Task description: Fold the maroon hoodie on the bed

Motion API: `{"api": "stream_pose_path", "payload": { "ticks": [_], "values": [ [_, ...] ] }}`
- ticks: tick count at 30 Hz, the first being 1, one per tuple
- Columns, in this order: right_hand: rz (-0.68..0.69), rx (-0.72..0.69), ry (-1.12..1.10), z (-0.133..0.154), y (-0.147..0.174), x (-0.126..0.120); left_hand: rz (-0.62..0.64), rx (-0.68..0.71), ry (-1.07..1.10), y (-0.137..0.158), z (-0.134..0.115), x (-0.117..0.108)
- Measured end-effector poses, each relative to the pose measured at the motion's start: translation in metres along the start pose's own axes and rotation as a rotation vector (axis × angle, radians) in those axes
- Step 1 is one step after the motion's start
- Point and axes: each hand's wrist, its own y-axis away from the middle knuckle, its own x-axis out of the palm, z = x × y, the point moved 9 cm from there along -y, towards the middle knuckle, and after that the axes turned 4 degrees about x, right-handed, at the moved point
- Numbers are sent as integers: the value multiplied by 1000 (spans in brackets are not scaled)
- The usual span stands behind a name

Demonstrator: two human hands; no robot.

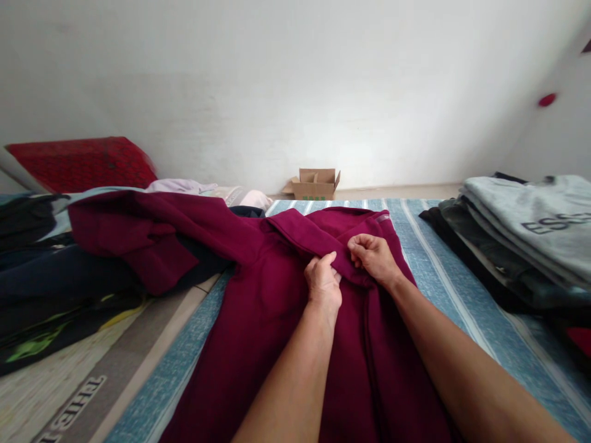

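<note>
A maroon long-sleeved garment (272,320) lies spread over the blue striped bedding in front of me. One sleeve (198,227) stretches out to the left across other clothes, and the other is folded over the body of the garment. My left hand (324,280) is closed on the edge of the folded sleeve, thumb on top. Just right of it, my right hand (372,255) pinches the same maroon cloth, its fingertips curled in. The fabric between the two hands is slightly raised.
Folded clothes (530,227), a grey printed one on top, are stacked at the right. Loose dark clothes (92,277) are heaped at the left beside a red patterned object (83,163). A small open cardboard box (316,184) stands by the wall.
</note>
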Motion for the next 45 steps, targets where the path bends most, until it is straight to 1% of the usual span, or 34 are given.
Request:
{"api": "stream_pose_path", "payload": {
  "ticks": [2, 4, 8, 10, 13, 15, 18, 20, 21, 22, 25, 27, 30, 33, 36, 40, 42, 45],
  "values": [
    [29, -15, 9, -1, 1, 5, -9, 3, -3, 0, 0, -1],
    [19, -43, 66, -1, 1, 7, -11, 8, -6, -1, 0, -1],
    [-61, -142, 266, 5, 3, 6, 2, 20, -17, -2, 1, -1],
    [-80, -200, 357, 11, 5, 6, 8, 24, -23, -1, 1, -1],
    [-63, -275, 501, 17, 6, 10, 5, 22, -14, 0, 1, -2],
    [-46, -311, 642, 22, 8, 14, -3, 19, -5, 0, 1, -2],
    [-68, -327, 863, 26, 9, 18, -16, 30, -15, 0, 0, -3],
    [-94, -309, 913, 28, 9, 19, -19, 38, -27, 0, 0, -3],
    [-107, -287, 881, 27, 9, 18, -18, 39, -31, 0, 0, -3],
    [-121, -249, 785, 25, 8, 15, -14, 38, -33, 0, 0, -3],
    [-159, -100, 341, 12, 4, 0, -1, 34, -26, -1, 2, -3],
    [-166, -38, 122, 5, 3, -8, 11, 30, -13, -2, 3, -2],
    [-139, -4, -117, 5, 6, -13, 24, 23, -6, -4, 5, -1],
    [-60, 39, -316, 13, 17, -6, 8, 29, -16, -6, 5, -3],
    [63, 67, -418, 32, 45, 15, -6, 51, -19, -5, 2, -5],
    [237, 111, -528, 55, 102, 49, 6, 72, -34, 0, -1, -6],
    [282, 157, -564, 61, 132, 60, 12, 78, -47, 1, -1, -6],
    [302, 191, -647, 68, 168, 67, 18, 70, -79, 0, 0, -4]
  ]
}}
